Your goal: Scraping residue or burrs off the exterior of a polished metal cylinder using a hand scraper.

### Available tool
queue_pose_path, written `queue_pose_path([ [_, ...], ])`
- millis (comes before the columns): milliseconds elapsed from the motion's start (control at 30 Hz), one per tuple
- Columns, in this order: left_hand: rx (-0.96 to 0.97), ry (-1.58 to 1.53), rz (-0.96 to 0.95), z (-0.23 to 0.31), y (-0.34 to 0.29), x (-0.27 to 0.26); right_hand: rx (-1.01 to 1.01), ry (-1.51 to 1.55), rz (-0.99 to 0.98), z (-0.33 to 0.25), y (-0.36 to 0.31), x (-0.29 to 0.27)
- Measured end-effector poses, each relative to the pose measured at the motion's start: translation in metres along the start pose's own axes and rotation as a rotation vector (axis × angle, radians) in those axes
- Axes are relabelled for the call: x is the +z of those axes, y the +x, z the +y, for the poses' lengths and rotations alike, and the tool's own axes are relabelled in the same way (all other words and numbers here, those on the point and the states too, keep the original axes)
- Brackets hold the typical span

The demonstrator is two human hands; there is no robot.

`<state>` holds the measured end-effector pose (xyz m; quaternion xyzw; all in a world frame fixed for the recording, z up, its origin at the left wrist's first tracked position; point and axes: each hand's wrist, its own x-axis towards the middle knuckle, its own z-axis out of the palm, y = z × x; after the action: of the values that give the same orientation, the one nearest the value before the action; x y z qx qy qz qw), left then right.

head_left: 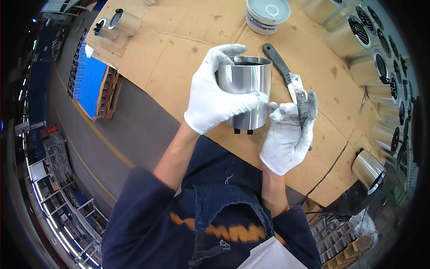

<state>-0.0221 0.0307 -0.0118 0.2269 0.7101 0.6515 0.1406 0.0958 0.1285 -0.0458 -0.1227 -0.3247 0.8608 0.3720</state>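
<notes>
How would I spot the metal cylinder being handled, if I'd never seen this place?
Find the big cardboard-covered table. Over its near edge, a white-gloved left hand grips a shiny metal cylinder. Unlike the cylinders crowded along the right, it is held, two black stubs showing below.

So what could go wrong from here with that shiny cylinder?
The smooth metal cylinder could slip if the gloved left hand loosens its grip. The gloved right hand is smudged, so it might leave marks on the bright metal. And the dark-handled tool close by might get bumped as the hands move.
</notes>
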Motion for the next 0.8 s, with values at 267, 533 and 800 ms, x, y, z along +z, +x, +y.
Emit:
queue_pose_path([
  [267,-0.015,-0.180,0.213,-0.003,0.010,0.006,0.024,-0.006,-0.026,-0.004,0.000,-0.001],
  [533,-0.172,-0.079,0.369,0.004,0.025,0.006,0.048,0.013,0.005,-0.008,0.001,0.003],
  [800,-0.095,-0.050,0.202,-0.008,0.022,-0.002,0.032,-0.014,0.028,-0.006,-0.001,-0.007],
])
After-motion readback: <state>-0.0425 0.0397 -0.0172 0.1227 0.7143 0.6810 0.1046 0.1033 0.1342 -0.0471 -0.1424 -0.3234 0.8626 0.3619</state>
